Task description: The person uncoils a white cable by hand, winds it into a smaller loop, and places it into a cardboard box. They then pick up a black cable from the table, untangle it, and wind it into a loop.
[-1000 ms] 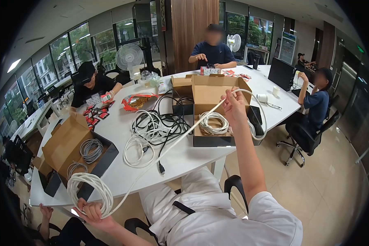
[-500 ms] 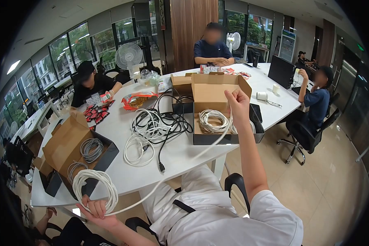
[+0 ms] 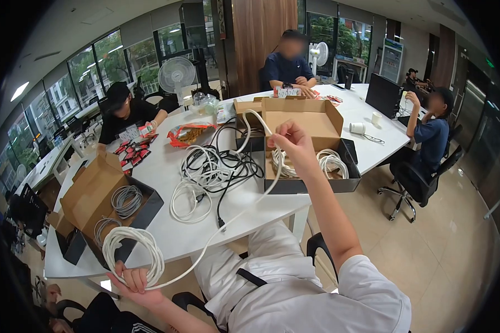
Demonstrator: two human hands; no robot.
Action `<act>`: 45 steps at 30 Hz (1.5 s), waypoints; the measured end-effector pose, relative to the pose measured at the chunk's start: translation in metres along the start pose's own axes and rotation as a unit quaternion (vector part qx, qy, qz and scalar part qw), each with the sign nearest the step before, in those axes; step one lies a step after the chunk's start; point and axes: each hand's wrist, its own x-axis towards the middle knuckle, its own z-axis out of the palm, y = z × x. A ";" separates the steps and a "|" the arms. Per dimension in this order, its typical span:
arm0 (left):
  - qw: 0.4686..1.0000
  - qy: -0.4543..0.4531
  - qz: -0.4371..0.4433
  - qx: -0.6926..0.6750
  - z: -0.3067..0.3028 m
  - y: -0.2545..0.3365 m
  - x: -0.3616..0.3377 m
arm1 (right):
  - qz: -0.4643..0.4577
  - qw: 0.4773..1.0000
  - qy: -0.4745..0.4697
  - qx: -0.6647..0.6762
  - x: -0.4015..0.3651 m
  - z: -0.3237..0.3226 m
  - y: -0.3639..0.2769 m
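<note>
My left hand (image 3: 137, 284) is closed around a coiled white cable (image 3: 156, 250) at the table's front left edge. From the coil a single strand sags across my lap and rises to my right hand (image 3: 293, 143), which pinches it in front of the right open box. Past my fingers, a loose length of the strand bends up and over to the left. That box (image 3: 288, 187) holds further coils of white cable (image 3: 332, 162). Left of it, a tangle of white and black cables (image 3: 208, 172) lies on the table.
At left, an open box (image 3: 150, 206) contains grey cable coils (image 3: 126, 201). An orange-red packet (image 3: 191, 135) and red packets (image 3: 133, 155) lie farther back on the white table (image 3: 244, 222). Several people sit around. A monitor (image 3: 383, 97) and paper cups (image 3: 358, 128) stand at right.
My right hand has moved left and slightly down, and the strand's free length now arcs up to its left. The left hand keeps hold of the coil in nearly the same place.
</note>
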 end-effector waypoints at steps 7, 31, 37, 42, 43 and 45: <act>1.000 0.017 -0.005 -0.018 0.001 -0.015 -0.002 | -0.034 0.971 -0.020 -0.234 0.015 0.007 0.090; 0.977 0.094 -0.186 0.033 0.016 -0.090 -0.021 | 0.299 0.938 -0.058 0.167 -0.163 0.119 0.097; 0.960 -0.009 -0.252 0.125 0.014 -0.095 -0.029 | 0.301 0.942 -0.055 0.137 -0.153 0.117 0.087; 0.916 -0.040 -0.376 0.136 0.010 -0.102 -0.039 | 0.335 0.917 -0.066 0.206 -0.143 0.105 0.077; 0.909 -0.045 -0.387 0.145 0.011 -0.103 -0.038 | 0.322 0.929 -0.081 0.163 -0.141 0.102 0.077; 0.900 -0.044 -0.401 0.165 0.012 -0.106 -0.038 | 0.295 0.939 -0.102 0.145 -0.137 0.091 0.075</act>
